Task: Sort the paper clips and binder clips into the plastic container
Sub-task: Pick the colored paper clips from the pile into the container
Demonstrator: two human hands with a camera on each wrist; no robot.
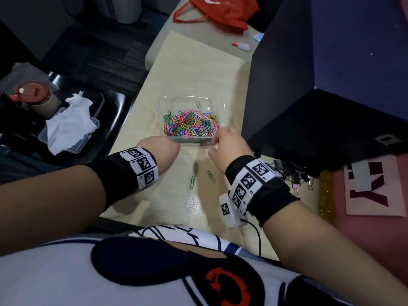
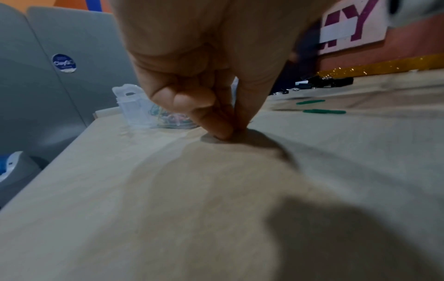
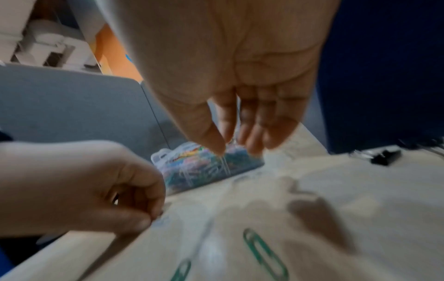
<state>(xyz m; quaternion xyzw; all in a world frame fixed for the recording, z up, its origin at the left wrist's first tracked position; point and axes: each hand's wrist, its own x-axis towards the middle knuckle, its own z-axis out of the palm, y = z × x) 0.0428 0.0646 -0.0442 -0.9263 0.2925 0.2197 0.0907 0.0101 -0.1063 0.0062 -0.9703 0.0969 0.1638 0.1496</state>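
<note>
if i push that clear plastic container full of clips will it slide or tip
The container probably slides rather than tips: it looks low and wide. Its thin clear walls may flex. The colourful paper clips heaped toward its near side likely add a little weight there.

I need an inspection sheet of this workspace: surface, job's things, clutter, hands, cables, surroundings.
Surface: pale wooden table.
Job's things: clear plastic container holding coloured paper clips; two green paper clips loose on the table; black binder clips piled beside the right wrist.
Clutter: red bag, small white bottle.
Hands: left hand pinching fingertips at the table, content unclear; right hand near the container, fingers extended, blurred.
Cables: thin black cable from the right wristband.
Surroundings: dark blue box, tissue in a tray on the left.
</note>
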